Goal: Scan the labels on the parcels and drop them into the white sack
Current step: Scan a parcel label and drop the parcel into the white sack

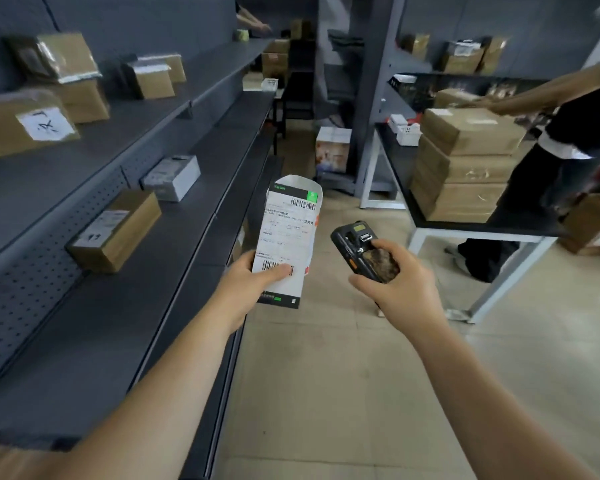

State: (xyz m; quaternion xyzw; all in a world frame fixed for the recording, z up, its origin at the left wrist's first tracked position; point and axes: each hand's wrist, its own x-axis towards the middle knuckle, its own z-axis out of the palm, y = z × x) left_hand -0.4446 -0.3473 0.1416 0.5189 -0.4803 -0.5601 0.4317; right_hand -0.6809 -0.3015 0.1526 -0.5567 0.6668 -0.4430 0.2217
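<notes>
pinching the flat white paper mailer envelope (289,237) at its lower edge, my left hand (248,285) feels it light, floppy. my right hand (395,282) is closed round the black handheld scanner (362,251); i'd judge an edge grip best.

Left hand (253,285) holds a labelled white parcel (288,237); right hand (399,282) grasps a scanner (364,251).

Both forearms are bare to the frame edge, with no sleeves, and the left hand (253,289) and right hand (399,285) ungloved.
</notes>
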